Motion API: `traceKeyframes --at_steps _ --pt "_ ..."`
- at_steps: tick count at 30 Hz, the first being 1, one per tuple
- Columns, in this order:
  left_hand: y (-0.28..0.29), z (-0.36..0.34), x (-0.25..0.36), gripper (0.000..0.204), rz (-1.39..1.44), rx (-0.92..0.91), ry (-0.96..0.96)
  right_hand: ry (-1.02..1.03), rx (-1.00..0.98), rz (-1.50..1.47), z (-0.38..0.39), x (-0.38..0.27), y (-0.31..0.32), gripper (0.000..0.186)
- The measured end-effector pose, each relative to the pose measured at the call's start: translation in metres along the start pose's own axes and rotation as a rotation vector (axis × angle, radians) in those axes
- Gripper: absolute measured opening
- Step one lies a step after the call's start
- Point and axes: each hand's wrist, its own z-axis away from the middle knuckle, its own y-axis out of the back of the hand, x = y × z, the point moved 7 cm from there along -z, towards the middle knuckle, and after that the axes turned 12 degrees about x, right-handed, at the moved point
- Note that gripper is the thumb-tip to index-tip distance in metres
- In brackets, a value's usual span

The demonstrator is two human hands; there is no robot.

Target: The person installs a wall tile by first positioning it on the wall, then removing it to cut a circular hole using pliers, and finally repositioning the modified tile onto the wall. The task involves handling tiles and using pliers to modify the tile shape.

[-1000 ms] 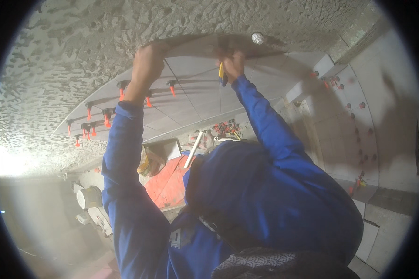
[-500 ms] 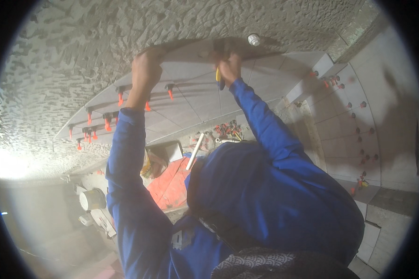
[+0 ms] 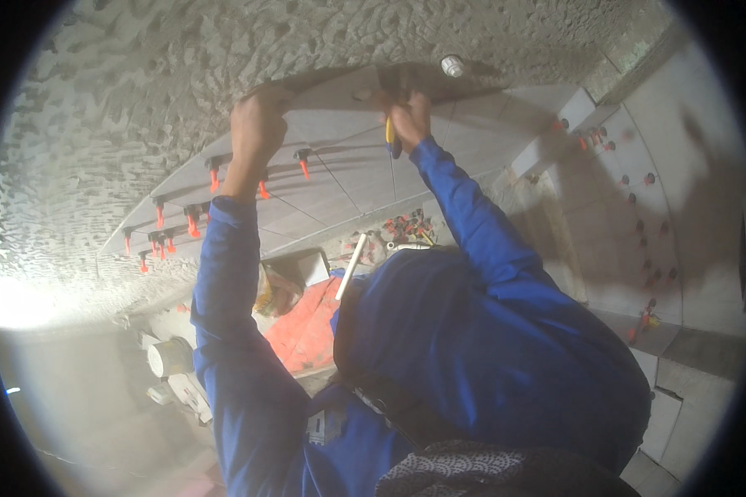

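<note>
Grey tiles form a band on the wall in front of me, and both my arms reach up to its top edge. My left hand is closed at that edge, its fingers curled; what they grip is hidden. To the right, my right hand is wrapped around a hand tool with a yellow and dark blue handle. The tool's working end is in shadow by the tile edge, so its exact kind does not show. Red and black tile levelling clips stick out of the joints below and left of my left hand.
Rough grey mortar covers the wall above the tiles, with a white round pipe end. More clips lie piled below, near a white pipe and a red sheet. A bucket stands lower left. Another tiled wall rises right.
Both hands stay at the top edge of the tiles, nearly still. The view has shifted slightly; the right hand keeps its hold on the tool.
</note>
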Motion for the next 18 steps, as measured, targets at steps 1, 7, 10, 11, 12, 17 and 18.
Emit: traceKeyframes --at_steps 1,7,10,11,12,17,18 --pt "-0.001 0.000 0.000 0.031 0.012 -0.002 0.000 -0.005 0.011 0.002 -0.002 0.003 0.000 0.021" --pt "0.000 0.000 0.000 0.018 -0.032 0.040 -0.035 0.248 0.069 0.097 -0.014 0.009 -0.002 0.015" --pt "0.001 -0.001 0.006 0.018 -0.056 0.014 -0.129 0.030 0.045 0.012 -0.018 0.029 -0.002 0.014" --pt "0.001 -0.001 0.002 0.018 -0.050 0.011 -0.078 0.070 0.055 0.057 -0.018 0.027 -0.002 0.018" --pt "0.001 -0.002 -0.001 0.018 -0.044 0.008 -0.027 0.109 0.067 0.102 -0.017 0.025 -0.001 0.023" --pt "-0.002 0.000 -0.005 0.032 -0.036 0.000 0.071 0.055 0.066 0.115 -0.017 0.024 -0.002 0.028" --pt "-0.002 0.000 -0.005 0.032 -0.046 -0.002 0.068 0.087 0.046 0.144 -0.017 0.020 -0.003 0.027"
